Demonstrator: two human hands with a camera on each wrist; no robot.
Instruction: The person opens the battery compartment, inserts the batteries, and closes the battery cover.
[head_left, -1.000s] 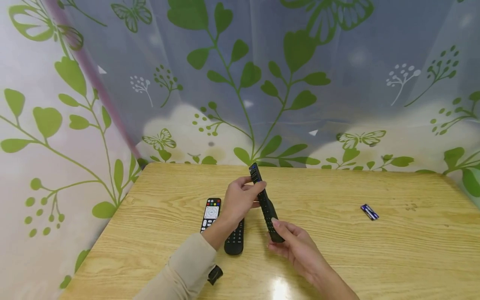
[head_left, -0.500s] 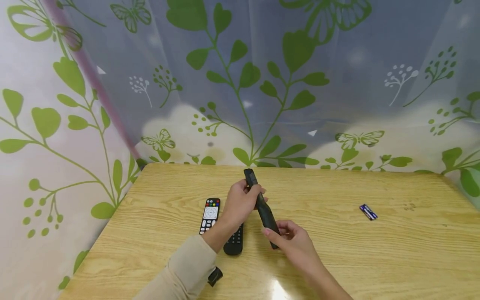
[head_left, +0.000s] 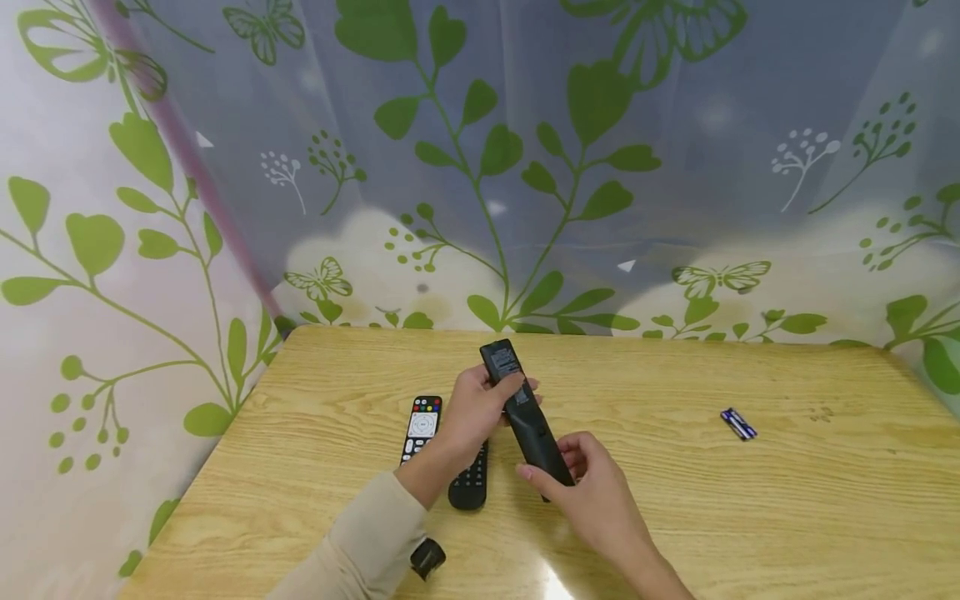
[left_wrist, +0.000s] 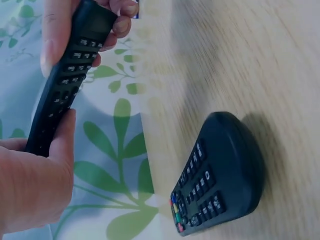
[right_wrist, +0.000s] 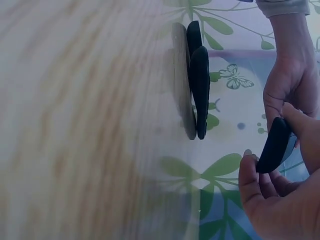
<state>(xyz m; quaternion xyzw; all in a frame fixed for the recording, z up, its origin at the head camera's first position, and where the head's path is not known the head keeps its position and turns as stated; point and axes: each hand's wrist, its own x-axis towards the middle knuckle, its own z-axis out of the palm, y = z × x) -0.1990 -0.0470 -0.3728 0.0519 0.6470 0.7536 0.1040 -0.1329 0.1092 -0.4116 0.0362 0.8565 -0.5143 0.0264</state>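
Observation:
A black remote control (head_left: 542, 442) is held tilted above the table, its back with a printed label facing up in the head view. My left hand (head_left: 474, 412) grips its upper half, thumb across the back. At the lower end my right hand (head_left: 603, 492) holds it between thumb and fingers. In the left wrist view the held remote's button side shows. Under my left forearm lie a black remote with white and coloured buttons (head_left: 422, 425) and another black remote (head_left: 468, 487), both partly hidden. The right wrist view shows the held remote's end (right_wrist: 275, 147) between my right thumb and fingers.
Two blue-and-silver batteries (head_left: 738, 423) lie together on the right of the wooden table (head_left: 660, 383). A small black piece (head_left: 428, 558) shows beside my left sleeve (head_left: 375, 533). A leaf-patterned curtain (head_left: 525, 250) hangs behind the table's far edge.
The held remote has been turned over: its buttons showed a second ago, its back shows now. Its top end has dropped slightly left, and my right thumb has shifted to the remote's left side.

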